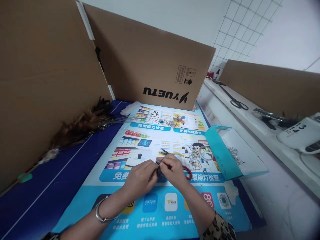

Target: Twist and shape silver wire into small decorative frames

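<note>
Left forearm [122,200] slants up from lower left of frame; right forearm [193,200] from lower right. Left hand [142,176] and right hand [172,169] close together, just below centre. Backs upward, fingers [168,161] curled inward, tips pinched, nearly meeting.

A blue-covered table [75,170] carried a printed poster sheet [78,206] — and on that lay pliers [164,152], a tangle of thin wire [193,160], a pale ring [212,154] and, at the right edge, an open turquoise box [222,155]. Brown feathers [75,128] lay along the left.
</note>
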A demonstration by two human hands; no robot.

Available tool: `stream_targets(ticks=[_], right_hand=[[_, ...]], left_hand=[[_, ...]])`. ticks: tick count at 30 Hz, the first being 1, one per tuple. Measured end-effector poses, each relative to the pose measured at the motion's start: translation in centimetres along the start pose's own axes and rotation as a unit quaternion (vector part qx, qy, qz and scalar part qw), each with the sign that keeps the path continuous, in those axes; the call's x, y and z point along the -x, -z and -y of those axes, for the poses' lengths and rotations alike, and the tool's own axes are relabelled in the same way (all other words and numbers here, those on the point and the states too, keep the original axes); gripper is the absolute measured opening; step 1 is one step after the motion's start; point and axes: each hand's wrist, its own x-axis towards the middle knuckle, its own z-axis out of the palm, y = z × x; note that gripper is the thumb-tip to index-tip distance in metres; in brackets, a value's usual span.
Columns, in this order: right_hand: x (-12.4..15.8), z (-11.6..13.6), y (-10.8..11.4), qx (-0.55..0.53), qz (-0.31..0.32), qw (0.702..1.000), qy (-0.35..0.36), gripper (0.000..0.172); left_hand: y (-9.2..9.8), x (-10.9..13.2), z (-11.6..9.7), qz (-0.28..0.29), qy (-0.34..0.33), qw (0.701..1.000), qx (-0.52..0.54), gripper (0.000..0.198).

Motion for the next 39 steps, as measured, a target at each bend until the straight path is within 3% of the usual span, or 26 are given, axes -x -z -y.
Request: stream_targets(ticks=[6, 10, 13, 16, 21, 25, 28, 33, 39], right_hand=[[0.2, -0.9, -0.3, 0.021, -0.048, 0.999, -0.010, 0.018], [0.1, -1.3, 0.2, -0.017, 0.044, 0.999, -0.013, 0.017], [0.0, -1.3, 0.7, 0.058, 0.093, 0.994, -0.003, 0.005], [-0.2, -0.9, 1.2, 0.132, 0.130, 0.983, 0.012, 0.006], [-0.1, 0.2, 1.7, 0.194, 0.167, 0.966, 0.038, 0.006], [0.1, 0.5, 1.3, 0.209, 0.156, 0.964, 0.044, 0.004], [0.1, 0.3, 1.0, 0.169, 0.126, 0.977, 0.035, 0.009], [-0.1, 0.4, 1.2, 0.018, 0.097, 0.995, -0.001, 0.010], [-0.3, 0.6, 1.8, -0.104, 0.105, 0.988, -0.054, 0.009]], left_hand=[[-0.3, 0.0, -0.2, 0.004, -0.031, 0.999, 0.040, 0.011], [-0.1, -0.1, -0.2, 0.029, 0.015, 0.997, 0.066, 0.012], [0.5, -0.4, -0.2, 0.090, 0.071, 0.988, 0.103, 0.014], [1.1, -0.8, 0.0, 0.128, 0.080, 0.980, 0.129, 0.016], [1.5, -1.0, 0.0, 0.145, 0.088, 0.980, 0.105, 0.016], [1.5, -0.8, -0.5, 0.146, 0.087, 0.984, 0.052, 0.015], [1.6, -0.8, -0.5, 0.120, 0.090, 0.988, 0.040, 0.016], [1.8, -1.2, 0.2, 0.060, 0.098, 0.976, 0.183, 0.015], [1.3, -1.6, 0.3, 0.093, 0.083, 0.934, 0.334, 0.033]])
